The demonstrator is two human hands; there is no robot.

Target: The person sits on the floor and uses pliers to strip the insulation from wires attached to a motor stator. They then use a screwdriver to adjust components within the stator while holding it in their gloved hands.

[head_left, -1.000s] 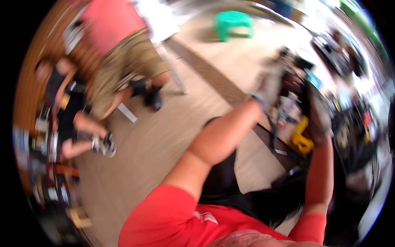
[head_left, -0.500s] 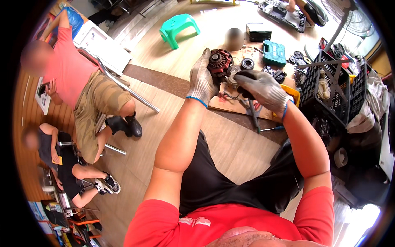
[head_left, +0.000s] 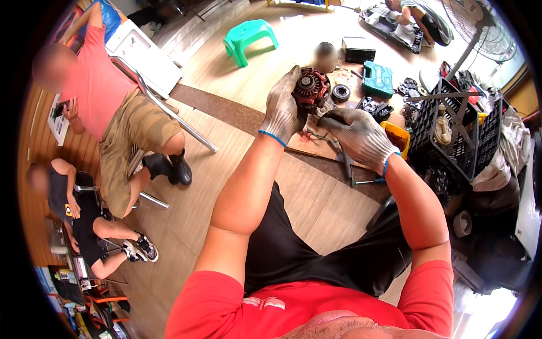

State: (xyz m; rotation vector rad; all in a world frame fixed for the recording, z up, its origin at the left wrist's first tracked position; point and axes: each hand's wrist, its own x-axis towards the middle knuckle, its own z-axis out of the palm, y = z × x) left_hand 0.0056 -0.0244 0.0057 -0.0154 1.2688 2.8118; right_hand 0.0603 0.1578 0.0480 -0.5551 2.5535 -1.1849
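Observation:
My left hand (head_left: 279, 104), in a knitted glove with a blue cuff, grips a round red-and-black finned motor part (head_left: 309, 90), its toothed rotor face upward. Just below and right of it, my right hand (head_left: 361, 135), gloved alike, has its dark-coated fingers curled; whatever they hold is hidden. Under both hands lies a cardboard-like board (head_left: 316, 146) with cables and small parts. A black ring part (head_left: 341, 92), a teal tool case (head_left: 377, 79), a yellow bin (head_left: 395, 135) and a screwdriver (head_left: 367, 182) lie round about.
Two people sit at the left, one on a metal chair (head_left: 180, 127). Another crouches by a black tray (head_left: 384, 25) at the back right. A green stool (head_left: 250, 39), a black box (head_left: 357, 50), black crates (head_left: 446, 135) and a standing fan (head_left: 480, 31) surround the work spot.
The view has steadied since the blurred earliest frame. Since half a second ago, the red part and both my hands sit slightly more to the right, with the right hand a little lower.

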